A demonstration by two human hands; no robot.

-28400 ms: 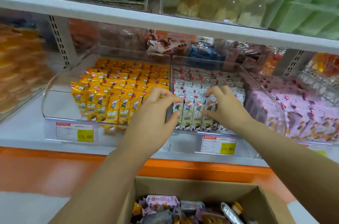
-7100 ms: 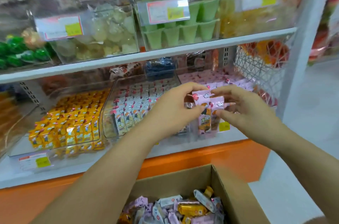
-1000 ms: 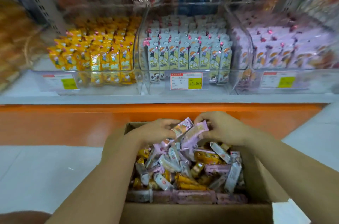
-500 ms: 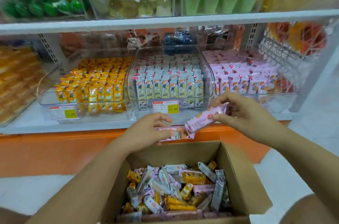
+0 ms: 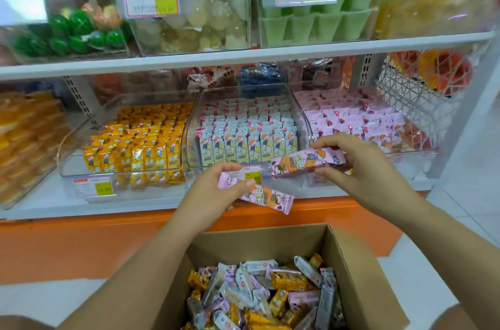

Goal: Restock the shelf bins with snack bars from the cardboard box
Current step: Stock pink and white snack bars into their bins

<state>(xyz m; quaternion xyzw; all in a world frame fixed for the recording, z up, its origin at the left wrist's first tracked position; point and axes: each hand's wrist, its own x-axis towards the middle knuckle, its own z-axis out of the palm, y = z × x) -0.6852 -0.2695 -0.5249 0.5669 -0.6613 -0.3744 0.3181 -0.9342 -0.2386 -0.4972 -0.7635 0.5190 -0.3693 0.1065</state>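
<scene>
Change: my hands have lifted from the cardboard box (image 5: pixel 351 262) to the shelf front.
Left hand (image 5: pixel 216 194): fingers pinching a pink bar (image 5: pixel 267 195), below the middle bin (image 5: pixel 188 140).
Right hand (image 5: pixel 362 167): fingers pinching a second pink bar (image 5: pixel 308 160), near the pink bin (image 5: pixel 411 151).
Meaning: picking is done, and placing likely comes next.

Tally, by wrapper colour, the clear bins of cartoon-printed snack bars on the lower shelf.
Yellow-bar bin: 1
White-bar bin: 1
Pink-bar bin: 1
Total: 3
</scene>
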